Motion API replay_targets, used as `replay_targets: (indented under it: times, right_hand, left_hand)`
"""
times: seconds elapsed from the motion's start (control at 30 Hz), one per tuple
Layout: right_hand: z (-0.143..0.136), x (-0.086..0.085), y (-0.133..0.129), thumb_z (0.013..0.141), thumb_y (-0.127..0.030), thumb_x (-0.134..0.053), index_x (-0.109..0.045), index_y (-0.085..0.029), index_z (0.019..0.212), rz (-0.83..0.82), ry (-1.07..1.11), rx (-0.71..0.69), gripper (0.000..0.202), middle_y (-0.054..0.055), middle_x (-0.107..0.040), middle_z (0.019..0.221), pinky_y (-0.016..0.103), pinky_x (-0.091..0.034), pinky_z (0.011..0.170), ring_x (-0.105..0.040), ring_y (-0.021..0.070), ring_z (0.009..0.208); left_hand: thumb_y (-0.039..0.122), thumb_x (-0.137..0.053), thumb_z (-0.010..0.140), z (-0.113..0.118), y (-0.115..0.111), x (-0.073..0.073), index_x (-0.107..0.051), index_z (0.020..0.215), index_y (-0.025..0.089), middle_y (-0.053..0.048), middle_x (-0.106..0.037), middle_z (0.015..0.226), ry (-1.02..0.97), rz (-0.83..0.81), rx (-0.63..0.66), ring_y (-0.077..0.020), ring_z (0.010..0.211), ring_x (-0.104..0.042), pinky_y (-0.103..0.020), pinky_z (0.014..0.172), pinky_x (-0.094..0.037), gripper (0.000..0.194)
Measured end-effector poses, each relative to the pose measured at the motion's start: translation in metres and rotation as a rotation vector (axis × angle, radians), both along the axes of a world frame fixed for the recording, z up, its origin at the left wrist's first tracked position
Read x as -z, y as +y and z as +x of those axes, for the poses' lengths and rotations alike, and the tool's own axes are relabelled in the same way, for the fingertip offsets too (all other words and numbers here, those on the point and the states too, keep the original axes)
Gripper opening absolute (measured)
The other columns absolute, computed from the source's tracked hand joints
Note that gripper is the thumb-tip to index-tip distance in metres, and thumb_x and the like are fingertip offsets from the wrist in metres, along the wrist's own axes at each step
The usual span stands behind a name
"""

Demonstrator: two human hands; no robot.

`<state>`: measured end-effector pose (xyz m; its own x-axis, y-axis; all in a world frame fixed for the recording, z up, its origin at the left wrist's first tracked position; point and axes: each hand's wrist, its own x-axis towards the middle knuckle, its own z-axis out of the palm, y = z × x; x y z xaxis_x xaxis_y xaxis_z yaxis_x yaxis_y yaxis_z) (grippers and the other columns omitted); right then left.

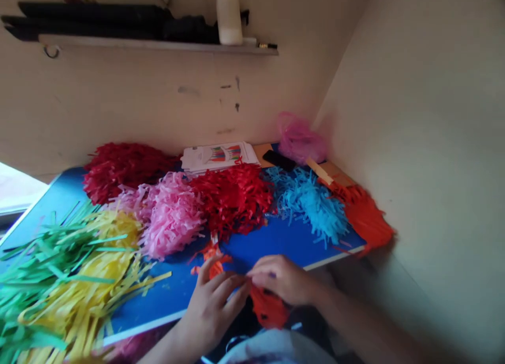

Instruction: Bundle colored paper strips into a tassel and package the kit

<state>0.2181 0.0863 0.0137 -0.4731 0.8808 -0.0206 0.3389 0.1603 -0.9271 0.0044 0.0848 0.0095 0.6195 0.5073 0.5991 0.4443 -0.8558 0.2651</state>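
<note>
Both hands meet at the table's front edge, fingertips close together. My right hand [284, 280] is closed in a pinch on orange fringed paper [270, 309], which hangs below its fingers over my lap. My left hand [216, 301] comes in from the lower left, its fingers bent and pinched at the same paper's upper end. Just behind the left hand, a small bunch of orange paper strips [215, 265] lies on the blue table [256, 248]. The exact spot between the fingertips is partly hidden.
Fringed paper bunches cover the table: green [47, 253], yellow [102, 269], pink [171, 216], red [232, 195], dark red [122, 169] and blue [311, 198]. More orange fringe [366, 219] overhangs the right edge. Behind are printed sheets [221, 156], a phone [279, 160] and a pink plastic bag [302, 140].
</note>
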Motion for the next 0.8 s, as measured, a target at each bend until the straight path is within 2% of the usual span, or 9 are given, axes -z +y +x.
replay_targets:
  times: [0.07, 0.13, 0.2, 0.27, 0.37, 0.47, 0.6, 0.7, 0.8]
  right_hand:
    - [-0.003, 0.002, 0.000, 0.083, -0.052, -0.063, -0.073, -0.015, 0.080, -0.392, 0.231, 0.018, 0.038, 0.004, -0.070, 0.074, 0.028, -0.044, 0.063, -0.059, 0.0144, 0.064]
    - [-0.006, 0.009, 0.003, 0.072, -0.056, -0.073, -0.071, -0.012, 0.074, -0.661, 0.407, 0.069, 0.044, 0.002, -0.066, 0.064, 0.024, -0.040, 0.055, -0.054, 0.0110, 0.054]
    - [-0.009, 0.016, 0.004, 0.068, -0.054, -0.076, -0.070, -0.011, 0.070, -0.798, 0.560, 0.113, 0.044, 0.002, -0.066, 0.061, 0.021, -0.037, 0.052, -0.053, 0.0090, 0.050]
    - [-0.012, 0.022, 0.002, 0.065, -0.051, -0.079, -0.069, -0.011, 0.070, -0.867, 0.676, 0.158, 0.041, 0.002, -0.066, 0.061, 0.020, -0.038, 0.051, -0.053, 0.0086, 0.049]
    - [-0.017, 0.030, -0.003, 0.055, -0.043, -0.087, -0.067, -0.013, 0.069, -0.898, 0.766, 0.193, 0.038, 0.000, -0.065, 0.058, 0.020, -0.038, 0.050, -0.055, 0.0090, 0.049]
    - [-0.024, 0.037, -0.005, 0.052, -0.035, -0.090, -0.065, -0.015, 0.064, -0.847, 0.846, 0.263, 0.035, -0.002, -0.062, 0.057, 0.018, -0.035, 0.046, -0.050, 0.0067, 0.047]
    - [-0.034, 0.044, -0.007, 0.061, -0.031, -0.087, -0.065, -0.016, 0.065, -0.684, 0.975, 0.406, 0.027, -0.004, -0.059, 0.062, 0.016, -0.035, 0.046, -0.047, 0.0041, 0.047]
    - [-0.041, 0.047, -0.012, 0.066, -0.031, -0.085, -0.067, -0.021, 0.080, -0.600, 0.999, 0.458, 0.025, -0.005, -0.061, 0.069, 0.016, -0.040, 0.048, -0.052, 0.0055, 0.050]
    - [-0.042, 0.048, -0.015, 0.073, -0.032, -0.079, -0.067, -0.022, 0.083, -0.475, 0.904, 0.443, 0.019, -0.005, -0.061, 0.071, 0.018, -0.044, 0.051, -0.055, 0.0073, 0.053]
  left_hand:
    - [0.014, -0.054, 0.093, -0.001, -0.002, -0.008, -0.066, 0.105, 0.019, -0.002, -0.075, 0.090, -0.014, 0.012, 0.030, -0.0142, 0.081, -0.067, -0.050, 0.112, -0.026, 0.018]
    - [0.013, -0.052, 0.094, 0.000, 0.000, -0.010, -0.066, 0.105, 0.018, -0.003, -0.075, 0.090, -0.029, 0.002, 0.012, -0.0144, 0.081, -0.067, -0.049, 0.111, -0.028, 0.019]
    - [0.013, -0.050, 0.095, 0.002, 0.004, -0.007, -0.066, 0.106, 0.018, -0.004, -0.075, 0.090, -0.040, -0.005, -0.013, -0.0147, 0.082, -0.067, -0.048, 0.110, -0.030, 0.020]
    - [0.013, -0.049, 0.095, 0.003, 0.006, -0.005, -0.065, 0.107, 0.020, -0.003, -0.075, 0.090, -0.052, -0.016, -0.021, -0.0148, 0.081, -0.067, -0.047, 0.109, -0.032, 0.021]
    - [0.014, -0.051, 0.095, 0.005, 0.008, -0.003, -0.064, 0.107, 0.020, -0.002, -0.074, 0.089, -0.104, -0.055, -0.028, -0.0137, 0.078, -0.067, -0.045, 0.107, -0.035, 0.019]
    - [0.017, -0.057, 0.092, 0.009, 0.008, -0.002, -0.066, 0.097, 0.021, -0.001, -0.073, 0.086, -0.188, -0.133, -0.115, -0.0147, 0.081, -0.067, -0.041, 0.099, -0.043, 0.011]
    - [0.012, -0.060, 0.087, 0.019, 0.004, 0.005, -0.067, 0.094, 0.020, -0.003, -0.066, 0.082, -0.282, -0.238, -0.228, -0.0165, 0.081, -0.063, -0.038, 0.088, -0.048, 0.012]
    - [0.009, -0.056, 0.088, 0.026, -0.001, 0.013, -0.067, 0.101, 0.019, -0.005, -0.064, 0.086, -0.349, -0.336, -0.200, -0.0169, 0.083, -0.061, -0.038, 0.086, -0.049, 0.020]
    - [0.010, -0.058, 0.087, 0.026, -0.003, 0.018, -0.069, 0.102, 0.020, -0.006, -0.065, 0.088, -0.418, -0.442, -0.146, -0.0172, 0.085, -0.062, -0.031, 0.079, -0.051, 0.021]
